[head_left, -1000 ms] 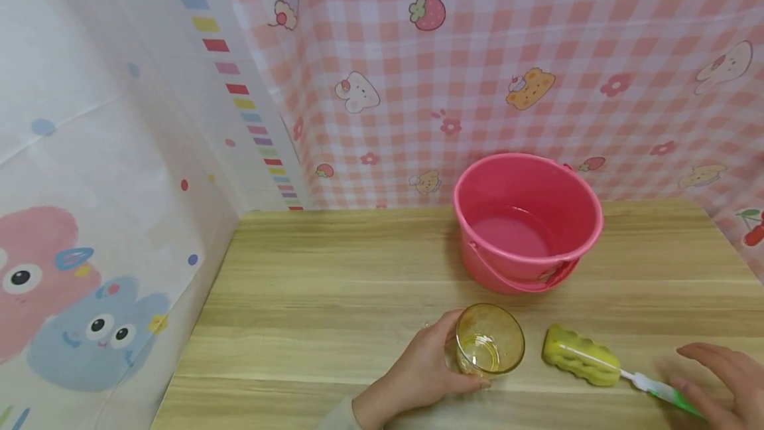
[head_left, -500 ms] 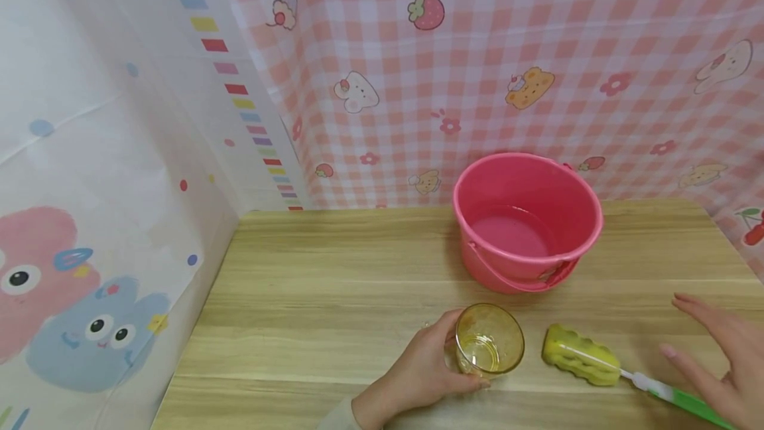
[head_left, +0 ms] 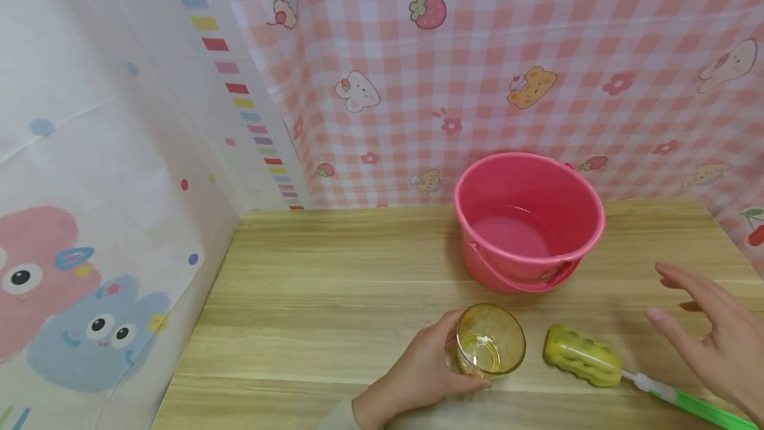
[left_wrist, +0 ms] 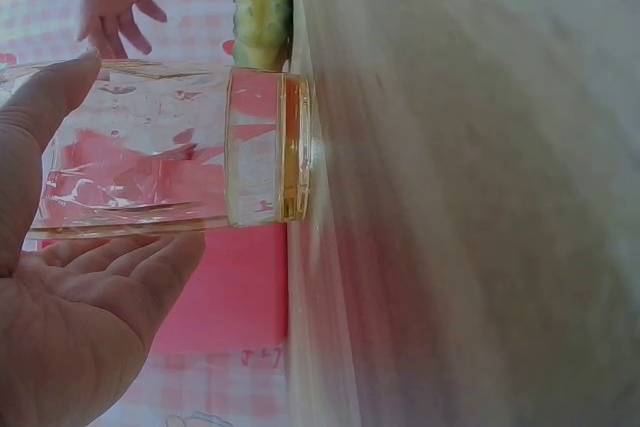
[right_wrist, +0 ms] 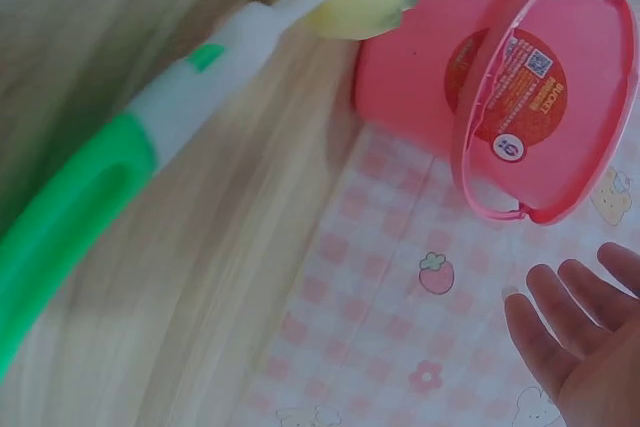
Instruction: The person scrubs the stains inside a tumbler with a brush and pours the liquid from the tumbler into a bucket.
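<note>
My left hand (head_left: 418, 365) grips an amber drinking glass (head_left: 491, 340) around its side, thumb on the near side and fingers on the far side. The glass stands upright on the wooden table, as the left wrist view (left_wrist: 150, 147) shows its base at the tabletop. A sponge cup brush lies to the right of the glass, with a yellow sponge head (head_left: 581, 356) and a green-and-white handle (head_left: 695, 403). Above that handle hovers my right hand (head_left: 719, 337), fingers spread and holding nothing. In the right wrist view its fingers (right_wrist: 570, 307) are extended.
A pink bucket (head_left: 486, 271) stands behind the glass and brush, with a little water at its bottom and its handle hanging toward the front. Pink checked cloth (head_left: 382, 52) hangs behind the table (head_left: 310, 271). A white patterned sheet (head_left: 137, 171) hangs at the left.
My right hand has moved up and away from the brush handle, uncovering more of the green part. The left hand, the glass and the bucket have stayed in place.
</note>
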A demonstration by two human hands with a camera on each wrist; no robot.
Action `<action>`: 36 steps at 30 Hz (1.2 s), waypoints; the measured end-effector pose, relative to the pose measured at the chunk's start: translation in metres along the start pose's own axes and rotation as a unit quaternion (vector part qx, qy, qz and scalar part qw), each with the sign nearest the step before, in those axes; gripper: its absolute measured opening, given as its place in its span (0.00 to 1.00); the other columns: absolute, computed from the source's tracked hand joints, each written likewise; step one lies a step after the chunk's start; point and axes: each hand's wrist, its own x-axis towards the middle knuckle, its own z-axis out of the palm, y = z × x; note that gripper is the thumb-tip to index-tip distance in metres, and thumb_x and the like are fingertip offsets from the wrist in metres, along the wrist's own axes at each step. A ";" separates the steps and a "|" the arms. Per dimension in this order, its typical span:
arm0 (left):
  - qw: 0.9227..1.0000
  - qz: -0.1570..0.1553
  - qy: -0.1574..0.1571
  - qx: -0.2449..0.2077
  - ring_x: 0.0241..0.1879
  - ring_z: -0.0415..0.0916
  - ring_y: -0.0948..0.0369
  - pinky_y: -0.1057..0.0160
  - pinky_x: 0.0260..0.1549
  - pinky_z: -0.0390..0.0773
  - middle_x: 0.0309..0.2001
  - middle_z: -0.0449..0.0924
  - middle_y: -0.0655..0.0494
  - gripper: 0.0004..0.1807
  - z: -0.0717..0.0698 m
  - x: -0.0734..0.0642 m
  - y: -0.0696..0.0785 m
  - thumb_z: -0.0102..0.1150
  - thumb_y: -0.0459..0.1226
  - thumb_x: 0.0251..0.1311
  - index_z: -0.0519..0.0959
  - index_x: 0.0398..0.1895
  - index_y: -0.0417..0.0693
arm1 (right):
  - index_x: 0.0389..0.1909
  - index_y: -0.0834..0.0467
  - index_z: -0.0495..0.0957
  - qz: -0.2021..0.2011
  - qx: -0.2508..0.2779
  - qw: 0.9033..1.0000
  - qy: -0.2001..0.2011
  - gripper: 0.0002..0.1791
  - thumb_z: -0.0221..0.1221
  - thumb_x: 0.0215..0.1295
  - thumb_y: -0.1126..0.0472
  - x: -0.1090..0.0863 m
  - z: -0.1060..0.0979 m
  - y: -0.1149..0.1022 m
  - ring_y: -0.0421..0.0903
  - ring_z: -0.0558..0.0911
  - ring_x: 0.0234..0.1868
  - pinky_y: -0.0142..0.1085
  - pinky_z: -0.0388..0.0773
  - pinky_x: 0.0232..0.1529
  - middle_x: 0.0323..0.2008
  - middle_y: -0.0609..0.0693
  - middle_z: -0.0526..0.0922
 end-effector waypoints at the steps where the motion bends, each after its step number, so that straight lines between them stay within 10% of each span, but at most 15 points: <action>1: 1.000 0.000 0.000 0.000 0.65 0.75 0.64 0.65 0.66 0.73 0.66 0.78 0.61 0.50 0.000 0.000 0.000 0.85 0.39 0.48 0.66 0.75 0.53 | 0.70 0.65 0.74 0.006 0.004 1.000 -0.001 0.35 0.70 0.59 0.72 0.002 0.001 0.000 0.17 0.66 0.58 0.09 0.60 0.50 0.62 0.16 0.67; 18: 1.000 -0.002 0.006 0.009 0.64 0.75 0.66 0.64 0.66 0.73 0.65 0.78 0.64 0.51 0.001 -0.001 -0.001 0.86 0.40 0.47 0.66 0.74 0.55 | 0.65 0.60 0.79 0.129 0.012 0.991 -0.030 0.23 0.65 0.72 0.60 0.035 0.012 -0.007 0.17 0.74 0.34 0.18 0.71 0.28 0.45 0.17 0.76; 36: 1.000 0.015 0.008 0.024 0.64 0.75 0.66 0.63 0.66 0.73 0.65 0.78 0.63 0.51 0.000 -0.001 -0.003 0.86 0.40 0.47 0.66 0.74 0.54 | 0.58 0.65 0.81 0.157 0.108 0.981 -0.020 0.16 0.58 0.79 0.59 0.070 0.030 0.004 0.20 0.80 0.39 0.18 0.78 0.32 0.42 0.19 0.81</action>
